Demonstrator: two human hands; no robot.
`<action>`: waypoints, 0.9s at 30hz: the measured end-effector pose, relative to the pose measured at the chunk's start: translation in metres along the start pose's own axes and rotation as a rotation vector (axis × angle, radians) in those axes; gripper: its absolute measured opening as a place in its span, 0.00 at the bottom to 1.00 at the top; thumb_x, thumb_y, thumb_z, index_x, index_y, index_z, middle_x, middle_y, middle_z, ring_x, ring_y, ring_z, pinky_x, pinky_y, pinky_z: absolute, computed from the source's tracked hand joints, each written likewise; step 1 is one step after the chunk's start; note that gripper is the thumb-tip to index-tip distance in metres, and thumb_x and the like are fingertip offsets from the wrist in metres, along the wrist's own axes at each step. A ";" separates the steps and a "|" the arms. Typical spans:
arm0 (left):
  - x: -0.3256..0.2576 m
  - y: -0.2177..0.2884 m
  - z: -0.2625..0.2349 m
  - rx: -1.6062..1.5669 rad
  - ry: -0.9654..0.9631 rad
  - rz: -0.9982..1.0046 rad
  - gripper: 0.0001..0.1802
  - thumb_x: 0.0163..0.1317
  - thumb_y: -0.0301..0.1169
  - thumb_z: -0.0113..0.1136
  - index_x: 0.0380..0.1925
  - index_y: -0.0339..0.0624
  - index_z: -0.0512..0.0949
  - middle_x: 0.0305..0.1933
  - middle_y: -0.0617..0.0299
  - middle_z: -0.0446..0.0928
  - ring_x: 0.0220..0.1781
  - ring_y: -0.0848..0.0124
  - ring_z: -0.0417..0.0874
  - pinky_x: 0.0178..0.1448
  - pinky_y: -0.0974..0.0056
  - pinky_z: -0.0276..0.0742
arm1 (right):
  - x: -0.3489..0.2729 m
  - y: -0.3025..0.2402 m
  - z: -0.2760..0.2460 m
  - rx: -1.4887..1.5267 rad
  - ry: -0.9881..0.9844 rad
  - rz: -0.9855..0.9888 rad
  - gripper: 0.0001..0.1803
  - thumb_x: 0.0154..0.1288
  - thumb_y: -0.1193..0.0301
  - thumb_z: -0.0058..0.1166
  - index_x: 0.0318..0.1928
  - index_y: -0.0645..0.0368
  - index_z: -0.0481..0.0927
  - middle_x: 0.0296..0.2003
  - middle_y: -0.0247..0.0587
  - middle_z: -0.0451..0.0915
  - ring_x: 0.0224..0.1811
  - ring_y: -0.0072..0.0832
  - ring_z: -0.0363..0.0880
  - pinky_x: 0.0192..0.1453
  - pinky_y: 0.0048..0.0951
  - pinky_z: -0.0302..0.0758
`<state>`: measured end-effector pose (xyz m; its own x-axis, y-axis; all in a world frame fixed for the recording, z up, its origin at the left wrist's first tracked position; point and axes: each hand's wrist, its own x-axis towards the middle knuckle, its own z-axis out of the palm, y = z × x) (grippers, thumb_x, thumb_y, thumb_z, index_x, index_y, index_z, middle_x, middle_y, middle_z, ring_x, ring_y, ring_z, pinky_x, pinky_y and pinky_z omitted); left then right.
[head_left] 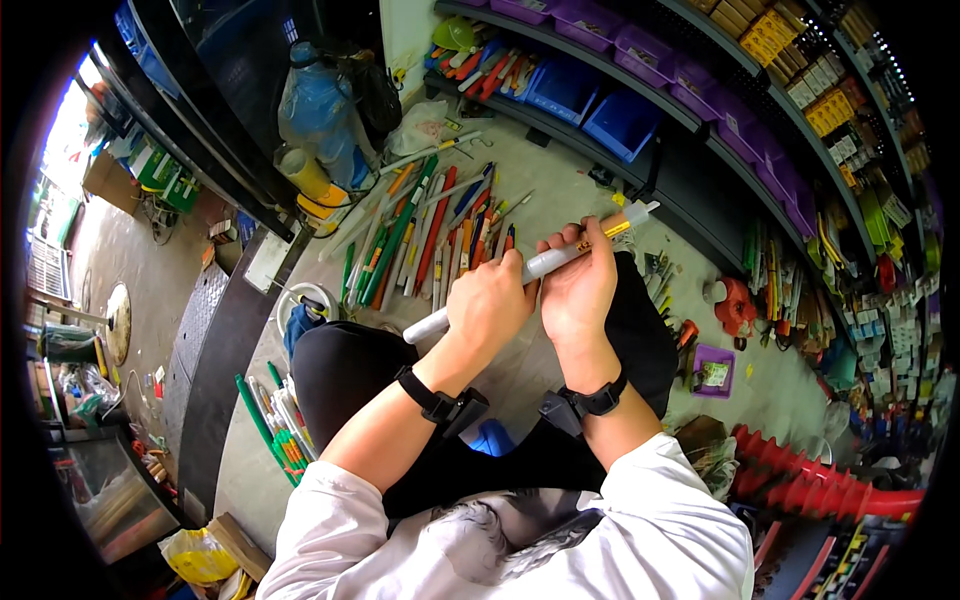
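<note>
Head view: we see a person's two bare hands meeting over a grey tube (548,262), which lies aslant above the lap, its plain rounded end low on the left and its pale tip high on the right, just past a yellow-orange band. The left hand (487,308), back uppermost, is closed around the lower half of the tube; the right hand (580,280), palm turned up, curls its fingers and thumb about the upper part, near the band. We note a black wrist device (455,405) on the left wrist and a second strap (602,398) on the right. Beyond the hands, we find a loose heap of coloured sticks (405,225) on the floor (545,165), with a further bundle of green and white sticks (262,420) beside the left knee (350,370). At the upper right, we observe blue bins (622,125) below a row of purple bins (645,55); a red ribbed object (810,478) lies at the lower right.
</note>
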<state>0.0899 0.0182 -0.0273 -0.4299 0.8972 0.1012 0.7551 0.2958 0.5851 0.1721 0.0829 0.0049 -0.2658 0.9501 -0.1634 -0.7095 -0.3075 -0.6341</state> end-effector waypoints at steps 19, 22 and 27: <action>0.001 0.001 -0.026 -0.641 -0.622 0.016 0.18 0.54 0.36 0.66 0.26 0.27 0.79 0.19 0.51 0.77 0.19 0.60 0.77 0.27 0.56 0.73 | 0.001 -0.039 -0.002 0.077 -0.425 0.233 0.21 0.73 0.63 0.48 0.21 0.46 0.58 0.12 0.22 0.51 0.12 0.17 0.45 0.19 0.25 0.50; -0.001 0.007 -0.008 -0.286 -0.305 0.009 0.18 0.53 0.36 0.64 0.26 0.26 0.79 0.22 0.41 0.79 0.24 0.50 0.82 0.32 0.53 0.77 | 0.001 -0.029 0.000 0.029 -0.089 0.110 0.22 0.71 0.63 0.51 0.20 0.45 0.57 0.12 0.23 0.50 0.13 0.19 0.46 0.21 0.26 0.52; 0.009 0.003 -0.027 -0.497 -0.719 0.089 0.18 0.54 0.37 0.65 0.20 0.29 0.78 0.16 0.51 0.75 0.18 0.61 0.75 0.27 0.57 0.72 | 0.003 -0.038 -0.027 0.223 -0.656 0.149 0.22 0.73 0.65 0.46 0.20 0.46 0.56 0.12 0.21 0.51 0.12 0.17 0.46 0.19 0.25 0.49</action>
<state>0.0746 0.0180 -0.0031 0.1629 0.9489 -0.2702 0.3958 0.1880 0.8989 0.2162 0.0994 0.0079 -0.6589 0.6909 0.2976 -0.7331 -0.5014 -0.4595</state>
